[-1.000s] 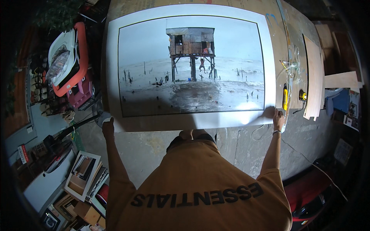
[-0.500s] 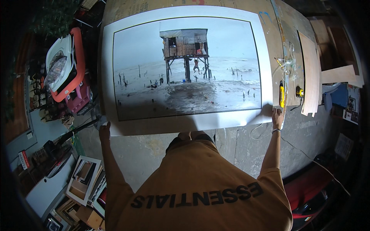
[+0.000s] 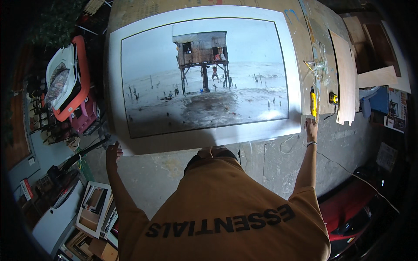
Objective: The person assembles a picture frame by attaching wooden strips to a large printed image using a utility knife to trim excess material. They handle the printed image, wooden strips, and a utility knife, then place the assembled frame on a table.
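A large matted photo print point(image 3: 165, 142) lies on the worktable, its wide white mat bordering a picture of a stilt hut over grey sea. At its near left corner, my left hand point(image 3: 114, 153) has its fingers closed on the mat's edge. My right hand point(image 3: 311, 125) is just beyond the near right corner, by the table's edge, with a small gap to the mat. Its fingers are stretched forward and nothing shows in them. A yellow utility knife point(image 3: 313, 102) lies just ahead of that hand, with a yellow and black tape measure point(image 3: 333, 98) to its right.
Thin wood strips point(image 3: 344, 78) lie along the right of the worktable point(image 3: 300, 39). Left of it are an orange-rimmed tub point(image 3: 80, 82) and a pink crate point(image 3: 85, 115). Picture frames point(image 3: 93, 206) lean at lower left. A pale cord point(image 3: 348, 176) crosses the floor at right.
In the picture, the print and table have shifted slightly left. The mat's near right corner has come away from my right hand, leaving a gap. My left hand stays at its corner.
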`<action>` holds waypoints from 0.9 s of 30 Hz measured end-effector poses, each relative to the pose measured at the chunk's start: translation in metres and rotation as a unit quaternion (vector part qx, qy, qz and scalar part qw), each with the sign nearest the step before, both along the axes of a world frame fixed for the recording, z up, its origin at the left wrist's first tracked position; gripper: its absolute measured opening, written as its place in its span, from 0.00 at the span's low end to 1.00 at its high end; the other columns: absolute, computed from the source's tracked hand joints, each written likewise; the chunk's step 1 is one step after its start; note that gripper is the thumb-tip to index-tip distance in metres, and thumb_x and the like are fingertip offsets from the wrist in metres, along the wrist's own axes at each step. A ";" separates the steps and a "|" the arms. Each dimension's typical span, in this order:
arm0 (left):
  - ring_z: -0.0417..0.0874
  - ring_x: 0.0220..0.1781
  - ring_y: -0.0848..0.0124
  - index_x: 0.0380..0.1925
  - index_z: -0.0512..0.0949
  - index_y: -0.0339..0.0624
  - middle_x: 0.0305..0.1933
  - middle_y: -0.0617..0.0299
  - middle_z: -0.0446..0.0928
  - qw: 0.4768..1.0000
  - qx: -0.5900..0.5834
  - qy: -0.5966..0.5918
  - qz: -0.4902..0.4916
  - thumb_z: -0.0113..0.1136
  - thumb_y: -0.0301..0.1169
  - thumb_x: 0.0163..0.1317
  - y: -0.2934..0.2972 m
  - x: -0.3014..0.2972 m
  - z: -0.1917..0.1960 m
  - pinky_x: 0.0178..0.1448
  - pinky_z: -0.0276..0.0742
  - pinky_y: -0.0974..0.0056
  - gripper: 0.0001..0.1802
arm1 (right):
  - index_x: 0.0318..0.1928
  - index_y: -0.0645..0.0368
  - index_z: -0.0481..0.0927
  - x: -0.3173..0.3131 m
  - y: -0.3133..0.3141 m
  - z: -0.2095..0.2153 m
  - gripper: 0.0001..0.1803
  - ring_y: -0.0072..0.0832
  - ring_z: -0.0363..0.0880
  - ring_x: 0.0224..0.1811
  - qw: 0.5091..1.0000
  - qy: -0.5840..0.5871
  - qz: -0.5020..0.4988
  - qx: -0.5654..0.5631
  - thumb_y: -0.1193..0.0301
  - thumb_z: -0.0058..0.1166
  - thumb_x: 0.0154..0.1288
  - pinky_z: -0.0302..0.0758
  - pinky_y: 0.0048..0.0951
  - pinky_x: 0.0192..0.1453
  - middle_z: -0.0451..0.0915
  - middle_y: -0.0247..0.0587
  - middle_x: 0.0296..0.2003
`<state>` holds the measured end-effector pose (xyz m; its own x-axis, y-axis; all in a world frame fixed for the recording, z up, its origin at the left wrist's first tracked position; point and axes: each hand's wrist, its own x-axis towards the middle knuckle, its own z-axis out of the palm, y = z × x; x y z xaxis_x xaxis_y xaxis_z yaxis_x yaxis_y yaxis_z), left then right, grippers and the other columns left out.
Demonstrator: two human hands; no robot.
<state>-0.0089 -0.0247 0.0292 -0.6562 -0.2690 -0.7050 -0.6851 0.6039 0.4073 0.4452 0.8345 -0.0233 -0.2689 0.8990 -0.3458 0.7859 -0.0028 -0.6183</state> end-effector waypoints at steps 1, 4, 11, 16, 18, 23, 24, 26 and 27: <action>0.83 0.36 0.69 0.47 0.74 0.42 0.38 0.58 0.81 1.000 0.001 0.003 0.001 0.63 0.54 0.65 -0.001 0.001 0.002 0.43 0.78 0.63 0.27 | 0.31 0.63 0.79 -0.002 -0.001 0.007 0.19 0.29 0.77 0.25 0.999 0.022 -0.011 -0.038 0.57 0.51 0.66 0.71 0.31 0.31 0.77 0.41 0.23; 0.83 0.37 0.70 0.48 0.75 0.41 0.38 0.58 0.82 0.995 0.091 0.018 0.030 0.62 0.52 0.67 -0.008 0.006 0.008 0.45 0.78 0.64 0.25 | 0.34 0.61 0.79 -0.010 -0.007 0.021 0.15 0.27 0.80 0.24 0.990 0.057 -0.039 -0.122 0.60 0.52 0.67 0.71 0.27 0.29 0.81 0.41 0.25; 0.83 0.38 0.70 0.49 0.74 0.39 0.38 0.57 0.83 0.981 0.191 0.024 0.006 0.59 0.43 0.69 -0.014 0.006 0.035 0.46 0.77 0.64 0.19 | 0.51 0.58 0.72 -0.004 -0.010 0.066 0.13 0.26 0.83 0.32 0.969 0.145 0.027 -0.201 0.72 0.57 0.70 0.80 0.31 0.40 0.83 0.38 0.31; 0.81 0.34 0.70 0.55 0.72 0.34 0.35 0.57 0.81 0.968 0.225 0.099 -0.051 0.59 0.33 0.69 -0.009 0.006 0.064 0.42 0.76 0.66 0.19 | 0.47 0.55 0.75 0.004 -0.002 0.094 0.07 0.22 0.78 0.37 0.923 0.259 0.112 -0.260 0.76 0.55 0.71 0.79 0.29 0.45 0.76 0.29 0.33; 0.81 0.34 0.70 0.56 0.73 0.32 0.35 0.57 0.81 0.967 0.228 0.095 -0.054 0.59 0.31 0.69 -0.010 0.002 0.075 0.42 0.76 0.66 0.20 | 0.46 0.54 0.74 0.006 0.002 0.101 0.06 0.22 0.78 0.37 0.914 0.268 0.138 -0.270 0.76 0.55 0.71 0.78 0.28 0.44 0.75 0.29 0.34; 0.82 0.35 0.70 0.54 0.76 0.32 0.35 0.58 0.81 0.969 0.215 0.090 -0.081 0.60 0.30 0.68 -0.018 -0.010 0.093 0.43 0.77 0.66 0.17 | 0.44 0.57 0.77 0.008 0.003 0.103 0.03 0.21 0.78 0.34 0.922 0.262 0.141 -0.250 0.75 0.55 0.73 0.79 0.29 0.44 0.76 0.29 0.33; 0.82 0.35 0.70 0.52 0.77 0.33 0.35 0.59 0.81 0.966 0.225 0.098 -0.077 0.61 0.30 0.68 -0.019 -0.011 0.096 0.44 0.78 0.66 0.16 | 0.44 0.57 0.77 0.008 0.001 0.102 0.03 0.21 0.78 0.34 0.921 0.263 0.139 -0.250 0.75 0.55 0.73 0.79 0.29 0.44 0.76 0.29 0.33; 0.82 0.36 0.70 0.49 0.79 0.34 0.35 0.60 0.81 0.962 0.237 0.116 -0.066 0.62 0.31 0.68 -0.019 -0.011 0.101 0.44 0.78 0.66 0.14 | 0.44 0.56 0.77 0.008 -0.001 0.100 0.03 0.21 0.77 0.33 0.920 0.266 0.134 -0.253 0.75 0.55 0.73 0.79 0.29 0.44 0.76 0.28 0.33; 0.82 0.36 0.71 0.48 0.79 0.35 0.35 0.60 0.80 0.961 0.239 0.125 -0.059 0.62 0.31 0.68 -0.018 -0.012 0.104 0.44 0.78 0.66 0.14 | 0.45 0.57 0.78 0.008 -0.002 0.099 0.04 0.20 0.77 0.33 0.915 0.277 0.148 -0.255 0.74 0.56 0.73 0.78 0.29 0.44 0.76 0.28 0.32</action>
<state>-0.0206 -0.0430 0.1335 -0.8270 0.1331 -0.5462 -0.4680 0.3752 0.8001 0.4536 0.8321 0.0761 -0.7348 0.5184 -0.4375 0.3664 -0.2396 -0.8991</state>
